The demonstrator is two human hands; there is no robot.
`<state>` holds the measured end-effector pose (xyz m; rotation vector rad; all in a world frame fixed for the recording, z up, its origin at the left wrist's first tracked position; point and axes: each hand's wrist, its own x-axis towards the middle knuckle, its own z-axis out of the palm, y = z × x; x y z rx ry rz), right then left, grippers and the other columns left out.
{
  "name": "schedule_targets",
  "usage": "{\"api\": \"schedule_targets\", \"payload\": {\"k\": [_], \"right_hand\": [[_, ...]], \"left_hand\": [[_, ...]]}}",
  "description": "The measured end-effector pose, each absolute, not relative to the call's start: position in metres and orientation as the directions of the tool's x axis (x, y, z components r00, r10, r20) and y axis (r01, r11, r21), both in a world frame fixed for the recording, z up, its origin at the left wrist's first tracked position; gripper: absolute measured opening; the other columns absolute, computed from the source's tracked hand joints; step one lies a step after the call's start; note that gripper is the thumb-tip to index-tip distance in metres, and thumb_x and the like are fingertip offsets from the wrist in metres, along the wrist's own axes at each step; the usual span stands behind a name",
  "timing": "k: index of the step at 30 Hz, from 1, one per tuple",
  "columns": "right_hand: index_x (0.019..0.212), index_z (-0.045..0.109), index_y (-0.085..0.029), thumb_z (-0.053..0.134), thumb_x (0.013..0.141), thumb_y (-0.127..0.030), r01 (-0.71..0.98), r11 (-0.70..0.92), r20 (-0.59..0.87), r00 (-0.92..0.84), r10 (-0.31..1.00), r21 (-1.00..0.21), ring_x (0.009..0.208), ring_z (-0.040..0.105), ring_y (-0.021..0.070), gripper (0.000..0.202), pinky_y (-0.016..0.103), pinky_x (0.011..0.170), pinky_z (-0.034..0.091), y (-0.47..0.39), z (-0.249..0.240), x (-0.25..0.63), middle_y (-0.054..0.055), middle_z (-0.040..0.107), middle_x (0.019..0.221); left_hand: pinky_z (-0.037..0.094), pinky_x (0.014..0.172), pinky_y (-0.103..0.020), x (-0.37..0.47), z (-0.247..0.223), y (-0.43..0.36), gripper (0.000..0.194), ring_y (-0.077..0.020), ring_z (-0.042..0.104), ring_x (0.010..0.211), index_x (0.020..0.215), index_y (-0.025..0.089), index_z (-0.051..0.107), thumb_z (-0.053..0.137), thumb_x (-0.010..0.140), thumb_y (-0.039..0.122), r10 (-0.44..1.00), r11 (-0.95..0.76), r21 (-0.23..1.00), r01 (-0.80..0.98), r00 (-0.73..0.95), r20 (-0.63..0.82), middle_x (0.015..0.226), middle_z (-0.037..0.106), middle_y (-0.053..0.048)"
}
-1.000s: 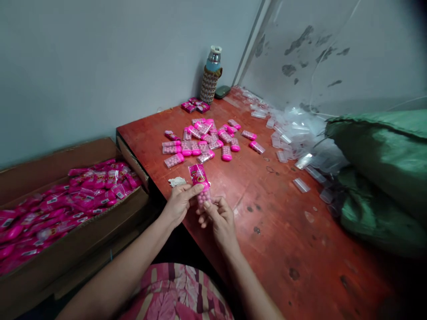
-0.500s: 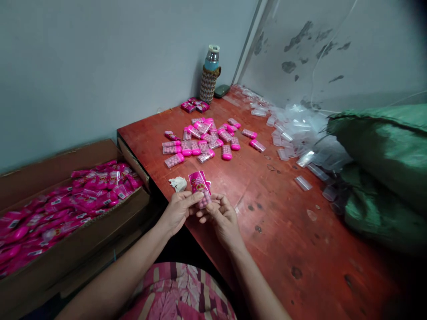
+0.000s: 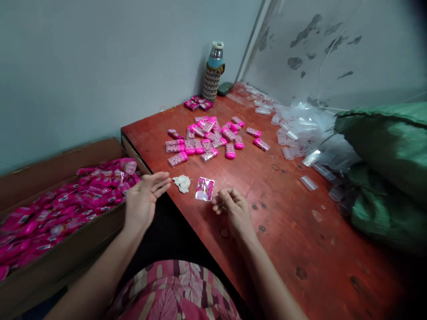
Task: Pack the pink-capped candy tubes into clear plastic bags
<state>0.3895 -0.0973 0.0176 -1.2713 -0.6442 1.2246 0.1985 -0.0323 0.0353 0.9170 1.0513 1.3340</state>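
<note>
My left hand [image 3: 145, 198] is open beside the cardboard box, its fingers stretched out toward the table edge, holding nothing. Over the red table, my right hand [image 3: 233, 206] has curled fingers with small gaps between them and nothing visible in them. Just left of its fingertips lies a flat pink printed wrapper [image 3: 204, 189]. A crumpled white scrap [image 3: 182, 183] rests near the table's edge. Farther back, several clear containers with pink caps and pink balls [image 3: 210, 153] lie in a loose group. Pink wrapped packs [image 3: 93, 193] fill much of the box.
The cardboard box [image 3: 96, 235] stands left of the red table [image 3: 267, 266]. At the back are a bottle in a knitted cover [image 3: 211, 82], small pink packs [image 3: 198, 103] and a dark green object [image 3: 226, 88]. Clear empty containers [image 3: 308, 182] spill beside a green sack [image 3: 393, 178].
The filled pink wrapper has left my hands; a pink pack appears at the box's far end. My left hand has moved left and opened. A flat wrapper now shows on the table near my right hand.
</note>
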Motion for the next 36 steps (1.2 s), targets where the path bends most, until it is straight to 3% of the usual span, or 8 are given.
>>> {"api": "schedule_targets", "payload": {"k": [3,7,14,22,25,28,32,36], "right_hand": [[0.073,0.054,-0.017,0.06,0.076,-0.04,-0.278,-0.172,-0.26,0.319,0.911,-0.945,0.047,0.055,0.0089,0.024,0.018,0.044,0.042,-0.103,0.011,0.399,0.0,0.064,0.063],[0.075,0.057,-0.016,0.063,0.074,-0.039,-0.195,-0.227,-0.283,0.343,0.896,-0.954,0.05,0.056,0.011,0.023,0.021,0.048,0.045,-0.11,0.002,0.4,0.002,0.065,0.065],[0.074,0.06,-0.016,0.068,0.069,-0.039,-0.137,-0.299,-0.329,0.356,0.875,-0.944,0.051,0.057,0.0122,0.025,0.023,0.049,0.046,-0.104,-0.006,0.406,0.004,0.067,0.072],[0.106,0.053,-0.021,0.071,0.064,-0.037,-0.197,-0.181,-0.252,0.442,0.861,-0.964,0.056,0.059,0.0126,0.048,0.023,0.048,0.047,-0.088,0.004,0.391,0.001,0.064,0.079],[0.098,0.054,-0.02,0.071,0.065,-0.031,-0.275,-0.1,-0.211,0.414,0.885,-0.956,0.054,0.057,0.0111,0.039,0.022,0.05,0.046,-0.082,0.011,0.393,-0.003,0.06,0.067],[0.094,0.054,-0.021,0.07,0.066,-0.026,-0.299,-0.066,-0.176,0.359,0.917,-0.952,0.053,0.054,0.0093,0.032,0.02,0.051,0.043,-0.077,0.017,0.403,-0.006,0.057,0.061],[0.093,0.054,-0.021,0.071,0.065,-0.024,-0.27,-0.125,-0.177,0.179,0.968,-0.955,0.05,0.051,0.0082,0.033,0.019,0.049,0.04,-0.076,0.026,0.413,-0.008,0.054,0.058],[0.09,0.058,-0.02,0.069,0.066,-0.029,0.001,-0.147,-0.146,0.087,0.985,-0.989,0.05,0.052,0.0094,0.028,0.019,0.048,0.04,-0.066,0.028,0.429,-0.006,0.058,0.058]], "left_hand": [[0.03,0.101,-0.049,0.226,0.019,-0.038,0.029,-0.028,0.052,0.109,0.097,0.02,0.066,0.062,0.073,0.036,0.97,-0.22,0.952,0.215,0.153,0.19,0.109,0.064,-0.008],[0.012,0.104,-0.057,0.26,-0.008,-0.042,0.029,-0.032,0.03,0.127,0.103,0.017,0.063,0.058,0.077,0.029,0.805,-0.593,0.559,0.58,0.447,0.389,0.121,0.056,-0.012],[0.014,0.105,-0.058,0.259,-0.029,-0.04,0.022,-0.0283,0.024,0.13,0.099,0.02,0.063,0.048,0.082,0.018,0.751,-0.653,0.358,0.668,0.508,0.422,0.121,0.056,-0.006],[0.022,0.104,-0.054,0.259,-0.008,-0.05,0.026,-0.0261,0.037,0.124,0.105,0.022,0.061,0.049,0.083,0.023,0.714,-0.7,0.528,0.48,0.459,0.529,0.118,0.059,-0.007],[0.031,0.101,-0.045,0.26,0.007,-0.054,0.031,-0.025,0.045,0.118,0.11,0.023,0.06,0.054,0.08,0.026,0.827,-0.542,0.782,0.308,0.361,0.431,0.117,0.06,-0.008],[0.044,0.089,-0.036,0.259,0.014,-0.05,0.044,-0.0239,0.058,0.101,0.117,0.023,0.056,0.061,0.074,0.033,0.952,-0.098,0.991,0.093,0.298,0.066,0.112,0.062,-0.007],[0.051,0.071,-0.032,0.263,0.012,-0.042,0.026,-0.0209,0.063,0.074,0.079,0.015,0.07,0.063,0.071,0.039,0.797,0.342,0.939,-0.023,0.537,-0.277,0.078,0.068,-0.005],[0.052,0.067,-0.028,0.269,0.01,-0.041,0.021,-0.0143,0.061,0.063,0.06,0.014,0.067,0.069,0.065,0.034,0.749,0.493,0.868,-0.063,0.539,-0.386,0.063,0.064,-0.003]]}}
